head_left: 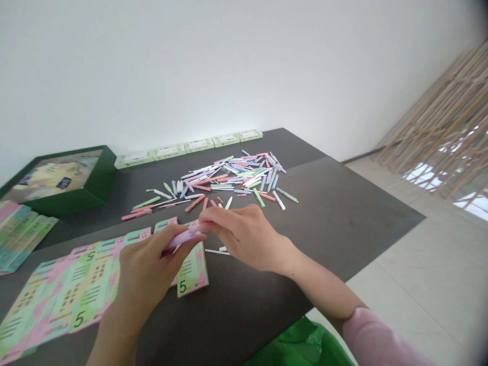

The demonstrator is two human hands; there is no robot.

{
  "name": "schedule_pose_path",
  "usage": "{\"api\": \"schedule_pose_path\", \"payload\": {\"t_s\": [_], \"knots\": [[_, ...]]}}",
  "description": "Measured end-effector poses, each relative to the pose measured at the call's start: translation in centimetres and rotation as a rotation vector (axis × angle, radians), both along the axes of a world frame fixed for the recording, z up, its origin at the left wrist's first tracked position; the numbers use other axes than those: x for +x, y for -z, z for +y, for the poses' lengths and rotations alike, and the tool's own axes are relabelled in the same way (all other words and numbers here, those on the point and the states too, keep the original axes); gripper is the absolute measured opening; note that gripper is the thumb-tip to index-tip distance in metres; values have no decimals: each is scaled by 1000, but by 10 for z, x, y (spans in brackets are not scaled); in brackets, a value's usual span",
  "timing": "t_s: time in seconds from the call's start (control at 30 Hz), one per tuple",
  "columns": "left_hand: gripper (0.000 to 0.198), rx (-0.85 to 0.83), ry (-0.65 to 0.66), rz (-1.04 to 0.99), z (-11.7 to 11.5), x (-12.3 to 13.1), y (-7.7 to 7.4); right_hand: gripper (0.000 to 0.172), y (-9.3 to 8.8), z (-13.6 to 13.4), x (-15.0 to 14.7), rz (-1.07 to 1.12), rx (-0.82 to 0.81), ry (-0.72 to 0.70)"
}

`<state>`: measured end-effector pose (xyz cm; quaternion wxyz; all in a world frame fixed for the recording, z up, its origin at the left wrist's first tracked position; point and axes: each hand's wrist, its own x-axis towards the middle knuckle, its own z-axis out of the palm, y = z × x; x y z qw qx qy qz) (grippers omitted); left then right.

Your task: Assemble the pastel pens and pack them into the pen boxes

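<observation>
My left hand [150, 269] is shut on a slim lilac plastic stick [179, 239], shaped like a pen. My right hand [244, 239] pinches the stick's far end, which looks capped. Under my left hand lie pastel printed cards [64, 290] in green and pink, spread in a overlapping row. One card marked 5 [193, 272] sticks out beyond that hand. Just past my right fingers, a heap of loose pastel plastic sticks and parts [232, 178] lies on the dark table [324, 203]. A thin white stick [217, 251] lies beneath my right hand.
A dark green box [97, 173] stands at the far left, with a stack of cards [19, 234] beside it. Several white-green packets [198, 146] line the table's back edge. A green bag [301, 345] sits below the front edge. Wooden slats [438, 122] lean at right.
</observation>
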<state>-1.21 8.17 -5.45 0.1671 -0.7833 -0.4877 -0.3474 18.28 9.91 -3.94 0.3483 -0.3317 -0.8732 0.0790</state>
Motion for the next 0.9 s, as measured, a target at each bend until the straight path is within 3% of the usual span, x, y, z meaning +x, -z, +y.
{"api": "schedule_pose_path", "payload": {"t_s": [0.27, 0.5, 0.7, 0.9], "knots": [[28, 15, 11, 40, -3, 0, -2, 16, 0, -5, -3, -195, 130, 53], [20, -58, 12, -26, -2, 4, 3, 18, -4, -8, -8, -154, 211, 49], [28, -308, 30, -270, 1, 10, 2, 25, 5, 11, -13, -20, 133, -86], [36, -538, 102, -470, 5, 12, 5, 32, 11, 18, -17, -22, 82, -84]]}}
